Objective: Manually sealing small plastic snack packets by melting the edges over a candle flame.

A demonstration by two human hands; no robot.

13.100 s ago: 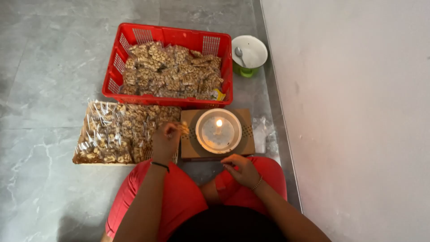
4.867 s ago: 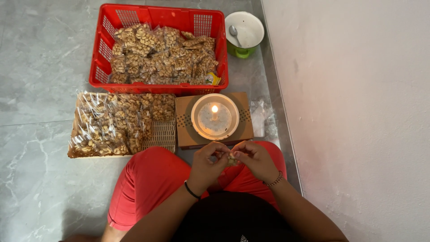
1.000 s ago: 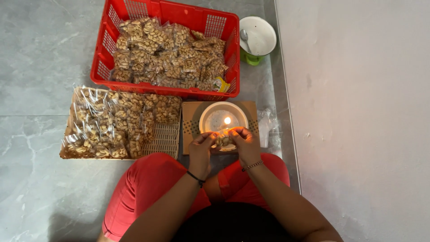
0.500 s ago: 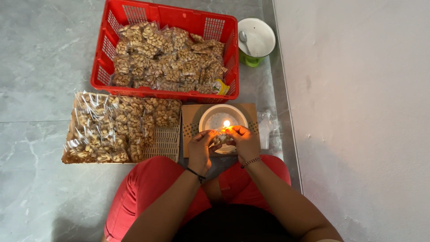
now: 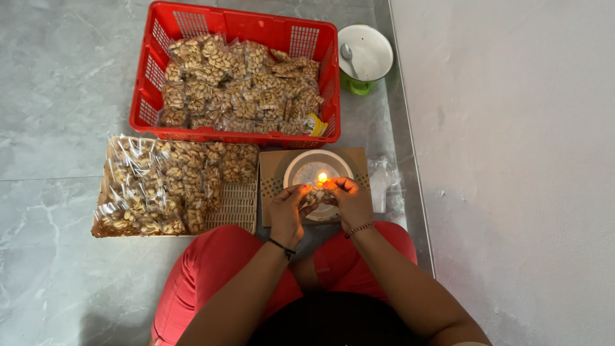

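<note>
so the small clear packet of peanuts (image 5: pixel 316 196) sits just right of centre frame, pinched between both hands right at the candle flame (image 5: pixel 322 177). left hand (image 5: pixel 286 210) and right hand (image 5: pixel 349 201) each have fingertips closed narrow on an end of it, top edge up near the fire. i'd guess it's very light, a thin crinkly plastic film that's soft and a bit slippery, lumpy from the hard nuts inside. best hold looks like the outer corners, away from the hot edge, since film like that would melt fast.

the flame stands in a round pale bowl (image 5: pixel 301 170) on a brown cardboard square (image 5: pixel 272 168) with dotted patches. to the left, a heap of glossy filled packets (image 5: pixel 163 186) on a flat woven-looking tray (image 5: pixel 238 208). upper middle, a rigid red plastic basket (image 5: pixel 148 96) with slotted walls, full of packets. upper right, a white bowl with a spoon (image 5: pixel 365 51) on something green. floor is smooth grey marbled tile (image 5: pixel 57 96).
</note>
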